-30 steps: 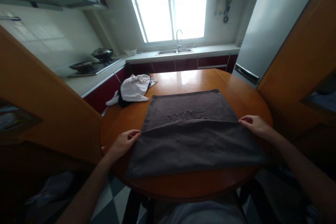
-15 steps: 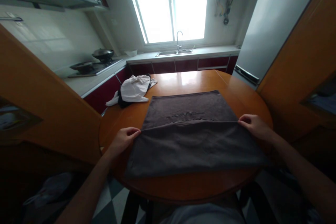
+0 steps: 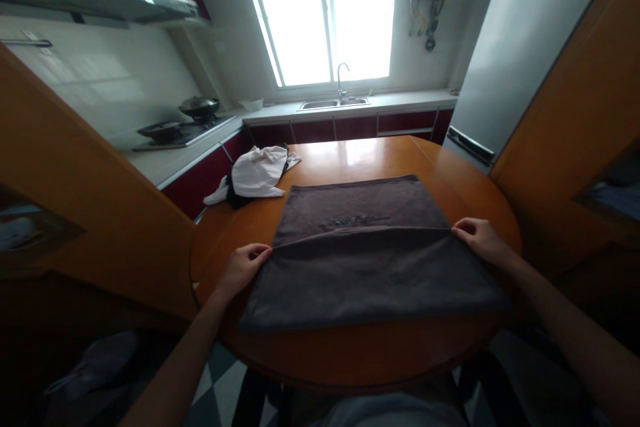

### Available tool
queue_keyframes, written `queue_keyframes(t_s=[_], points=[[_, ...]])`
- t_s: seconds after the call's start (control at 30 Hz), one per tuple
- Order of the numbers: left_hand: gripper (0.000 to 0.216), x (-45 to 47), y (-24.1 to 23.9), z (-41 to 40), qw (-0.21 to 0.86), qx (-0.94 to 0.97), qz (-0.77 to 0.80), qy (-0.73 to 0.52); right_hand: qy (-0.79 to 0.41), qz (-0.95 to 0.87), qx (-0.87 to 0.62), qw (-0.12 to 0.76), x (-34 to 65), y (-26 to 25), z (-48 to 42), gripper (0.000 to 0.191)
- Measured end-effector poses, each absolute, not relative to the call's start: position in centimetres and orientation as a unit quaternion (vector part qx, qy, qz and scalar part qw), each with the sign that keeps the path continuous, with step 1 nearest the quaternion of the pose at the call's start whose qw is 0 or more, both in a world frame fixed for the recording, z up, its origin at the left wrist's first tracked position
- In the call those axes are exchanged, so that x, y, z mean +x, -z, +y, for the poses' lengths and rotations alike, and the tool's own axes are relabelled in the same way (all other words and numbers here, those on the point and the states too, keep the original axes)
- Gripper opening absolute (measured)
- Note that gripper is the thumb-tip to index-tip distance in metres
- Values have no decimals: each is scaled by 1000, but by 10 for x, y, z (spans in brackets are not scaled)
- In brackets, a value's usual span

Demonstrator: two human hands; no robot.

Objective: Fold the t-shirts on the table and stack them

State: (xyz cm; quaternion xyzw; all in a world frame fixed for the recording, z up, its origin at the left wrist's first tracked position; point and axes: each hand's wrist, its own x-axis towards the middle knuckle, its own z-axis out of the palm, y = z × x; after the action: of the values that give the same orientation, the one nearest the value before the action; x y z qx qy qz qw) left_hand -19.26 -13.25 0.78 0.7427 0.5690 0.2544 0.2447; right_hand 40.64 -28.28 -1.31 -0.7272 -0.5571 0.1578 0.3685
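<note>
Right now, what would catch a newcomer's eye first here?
Probably the dark grey rectangular cloth on the glossy orange-brown wooden table, pinched at opposite sides by the left hand and the right hand. Next comes the bright rectangular window beyond the table, then the crumpled white and black fabric at the table's far left.

The cloth (image 3: pixel 373 280) looks matt and soft, the table (image 3: pixel 320 360) smooth, glossy wood; at the table's ten o'clock, a crumpled matt fabric bundle (image 3: pixel 257 173); towards twelve, a shiny metal tap (image 3: pixel 340 87)
</note>
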Motion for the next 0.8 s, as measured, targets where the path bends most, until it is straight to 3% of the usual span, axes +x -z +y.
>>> queue_keyframes(t_s=[0.1, 0.23, 0.5, 0.8], points=[[62, -189, -15, -134, 169, 765, 562, -266, -95, -549, -765, 322, 406, 14, -283, 32], [57, -149, -32, -169, 51, 832, 493, -250, 52, -592, -751, 287, 359, -4, -288, 46], [56, -2, -21, -252, 15, 938, 340, -66, 10, -753, -641, 146, 184, 0, -289, 59], [57, 12, 11, -244, 18, 933, 347, -91, -53, -727, -672, 129, 193, 18, -297, 72]])
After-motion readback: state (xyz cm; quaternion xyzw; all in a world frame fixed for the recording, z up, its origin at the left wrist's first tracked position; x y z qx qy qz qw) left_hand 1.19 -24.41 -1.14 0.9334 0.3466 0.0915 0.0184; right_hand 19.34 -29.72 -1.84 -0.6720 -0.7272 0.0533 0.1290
